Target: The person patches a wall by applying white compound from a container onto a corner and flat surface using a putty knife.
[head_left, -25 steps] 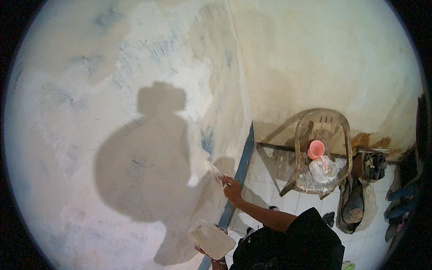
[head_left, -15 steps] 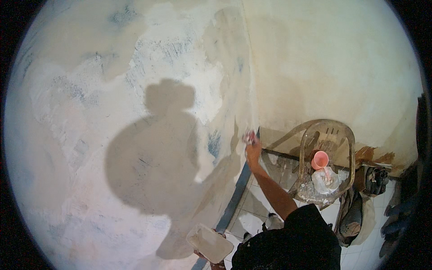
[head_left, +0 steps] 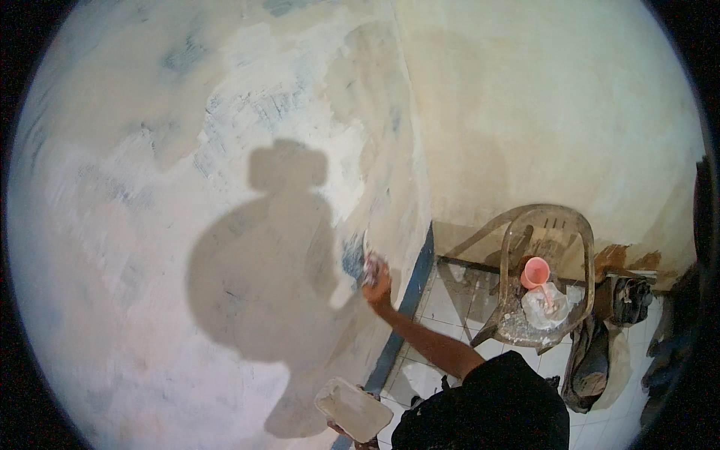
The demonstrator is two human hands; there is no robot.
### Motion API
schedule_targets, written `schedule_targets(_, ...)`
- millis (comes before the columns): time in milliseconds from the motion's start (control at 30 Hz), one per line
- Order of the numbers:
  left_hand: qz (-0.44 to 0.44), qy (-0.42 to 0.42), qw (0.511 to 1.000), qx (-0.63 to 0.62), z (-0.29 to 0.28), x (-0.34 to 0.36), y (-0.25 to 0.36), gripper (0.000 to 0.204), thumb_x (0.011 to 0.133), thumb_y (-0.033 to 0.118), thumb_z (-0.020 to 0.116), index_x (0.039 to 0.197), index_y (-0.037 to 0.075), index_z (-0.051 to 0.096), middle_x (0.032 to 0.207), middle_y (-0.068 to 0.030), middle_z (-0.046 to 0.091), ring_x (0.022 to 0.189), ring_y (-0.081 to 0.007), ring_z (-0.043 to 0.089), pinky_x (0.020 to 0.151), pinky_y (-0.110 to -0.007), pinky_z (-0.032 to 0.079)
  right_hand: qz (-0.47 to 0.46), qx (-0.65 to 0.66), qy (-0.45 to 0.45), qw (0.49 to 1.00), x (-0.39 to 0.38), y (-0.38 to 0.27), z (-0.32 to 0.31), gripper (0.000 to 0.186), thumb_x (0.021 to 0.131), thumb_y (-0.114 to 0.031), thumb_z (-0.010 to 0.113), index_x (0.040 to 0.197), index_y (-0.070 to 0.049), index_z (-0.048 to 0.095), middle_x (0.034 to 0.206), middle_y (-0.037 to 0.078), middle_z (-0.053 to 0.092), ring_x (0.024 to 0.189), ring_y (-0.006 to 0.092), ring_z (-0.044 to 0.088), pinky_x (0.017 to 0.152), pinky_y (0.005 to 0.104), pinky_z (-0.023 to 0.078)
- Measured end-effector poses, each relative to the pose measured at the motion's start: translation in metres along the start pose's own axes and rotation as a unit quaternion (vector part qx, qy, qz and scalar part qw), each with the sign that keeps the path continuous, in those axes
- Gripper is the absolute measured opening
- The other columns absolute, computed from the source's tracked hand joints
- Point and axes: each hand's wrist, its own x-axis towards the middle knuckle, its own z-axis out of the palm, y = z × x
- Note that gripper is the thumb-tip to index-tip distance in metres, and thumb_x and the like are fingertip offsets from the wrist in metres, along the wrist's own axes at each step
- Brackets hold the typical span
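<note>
My right hand (head_left: 379, 289) is closed around a small putty-smeared tool (head_left: 370, 268), its exact kind blurred. It presses against the patchy white wall (head_left: 247, 97), beside a dark blue-grey spot (head_left: 352, 255). Low in the view, my left hand (head_left: 337, 428) grips a pale rectangular tub (head_left: 354, 409) from beneath and the side. Putty coats the inside of this tub, and it hides most of that hand's fingers.
A stained plastic chair (head_left: 587, 236) stands by the cream wall (head_left: 562, 112) to the right, carrying a pink mug (head_left: 535, 273) and a clear plastic bag (head_left: 544, 309). Dark cloth and a box (head_left: 628, 300) sit beyond it. White tiles (head_left: 439, 330) cover the floor.
My right hand has moved left and down along the wall, from near the corner to the blue-grey spot. The left hand still holds the tub almost in place.
</note>
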Motion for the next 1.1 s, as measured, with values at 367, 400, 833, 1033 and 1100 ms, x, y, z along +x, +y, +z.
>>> schedule_targets(367, -0.005, -0.010, 1.000, -0.014, 0.004, 0.016, 0.002, 0.092, 0.058, 0.066, 0.058, 0.131, 0.019, 0.031, 0.121, -0.0216, 0.043, 0.100, -0.0407, 0.049, 0.085, -0.060, 0.035, 0.016, 0.030, -0.039, 0.999, 0.025, -0.032, -0.093, 0.038, 0.073, 0.002, 0.040, 0.111, 0.001, 0.045, 0.083, 0.022, 0.055, 0.072, 0.0371, 0.055, 0.063, 0.0387, 0.043)
schedule_targets(400, 0.003, -0.002, 1.000, -0.013, 0.001, 0.013, 0.004, 0.091, 0.058, 0.066, 0.058, 0.131, 0.019, 0.031, 0.121, -0.0216, 0.043, 0.100, -0.0407, 0.049, 0.085, -0.061, 0.035, 0.027, 0.076, -0.037, 0.996, 0.059, -0.024, -0.083, 0.047, 0.067, 0.003, 0.043, 0.115, 0.001, 0.044, 0.085, 0.022, 0.055, 0.078, 0.0377, 0.053, 0.070, 0.0402, 0.043)
schedule_targets(833, -0.005, 0.005, 1.000, -0.028, 0.012, 0.025, -0.017, 0.090, 0.059, 0.066, 0.057, 0.132, 0.019, 0.031, 0.121, -0.0224, 0.043, 0.100, -0.0413, 0.049, 0.085, -0.061, 0.035, 0.040, 0.110, 0.034, 0.993, 0.159, 0.118, 0.043, 0.053, 0.066, -0.003, 0.046, 0.119, -0.002, 0.044, 0.112, 0.019, 0.051, 0.086, 0.0281, 0.048, 0.071, 0.0352, 0.037)
schedule_targets(1033, 0.005, 0.014, 1.000, -0.018, 0.009, 0.030, -0.009, 0.090, 0.060, 0.066, 0.056, 0.132, 0.020, 0.030, 0.121, -0.0227, 0.043, 0.100, -0.0416, 0.049, 0.085, -0.061, 0.035, -0.082, 0.039, -0.080, 0.993, 0.035, 0.002, -0.001, 0.046, 0.061, -0.007, 0.051, 0.106, 0.003, 0.053, 0.107, 0.024, 0.052, 0.086, 0.0357, 0.052, 0.084, 0.0433, 0.038)
schedule_targets(1100, -0.007, 0.008, 1.000, -0.018, 0.008, 0.036, -0.013, 0.089, 0.060, 0.066, 0.056, 0.132, 0.020, 0.030, 0.121, -0.0229, 0.043, 0.100, -0.0417, 0.049, 0.085, -0.061, 0.035, -0.085, -0.031, -0.123, 0.988, -0.008, -0.019, -0.012, 0.042, 0.061, -0.005, 0.055, 0.102, 0.002, 0.055, 0.093, 0.022, 0.055, 0.092, 0.0389, 0.051, 0.088, 0.0486, 0.037)
